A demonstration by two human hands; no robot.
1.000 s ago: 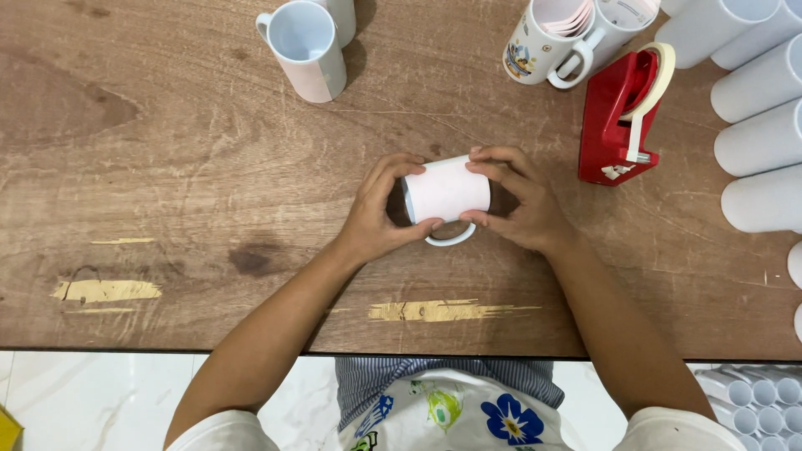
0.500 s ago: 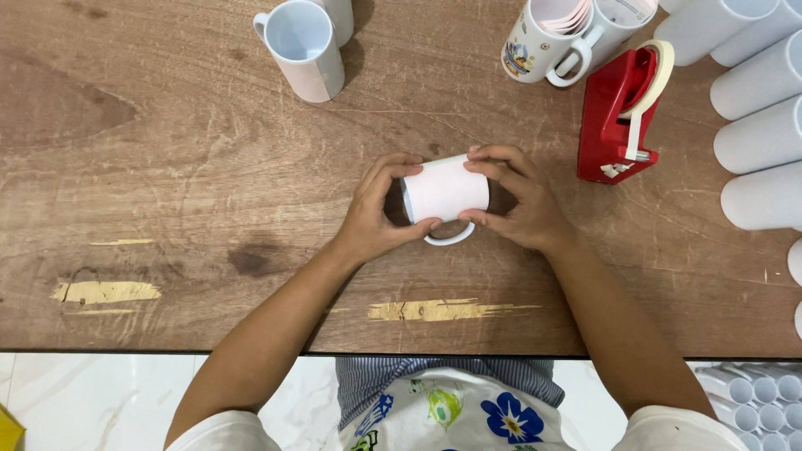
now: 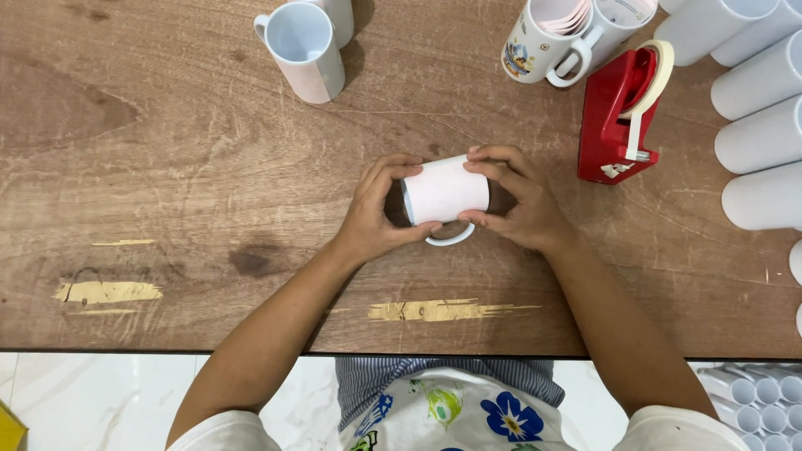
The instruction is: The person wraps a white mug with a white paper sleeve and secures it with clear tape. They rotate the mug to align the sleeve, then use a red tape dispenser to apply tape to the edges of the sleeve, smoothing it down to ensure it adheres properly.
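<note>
A worn wooden table (image 3: 167,167) with yellowish scuffs fills most of the view, and a pale marbled floor (image 3: 100,401) shows below its near edge. At the middle of the table the person holds one white mug (image 3: 445,194) lying on its side, wrapped in a pale pink sheet, its handle pointing toward the person.

The left hand (image 3: 376,213) has its grip clenched around the mug's open end, with the thumb under it by the handle and the fingers curled over the top. The right hand (image 3: 516,200) grasps the other end, its fingertips pressing on the wrapped side and its thumb below. Both grips are closed on the mug, which sits just above or on the table; which of the two cannot be told.

Far beyond the held mug and to its left stands one upright mug (image 3: 302,46) with a second partly hidden behind it. Beyond the held mug and to its right stand two more mugs, the nearer a printed mug (image 3: 535,42) with pink sheets inside. Just right of the held mug sits one red tape dispenser (image 3: 618,117). Further right, at least five white mugs on their sides (image 3: 760,134) are stacked along the table edge.
</note>
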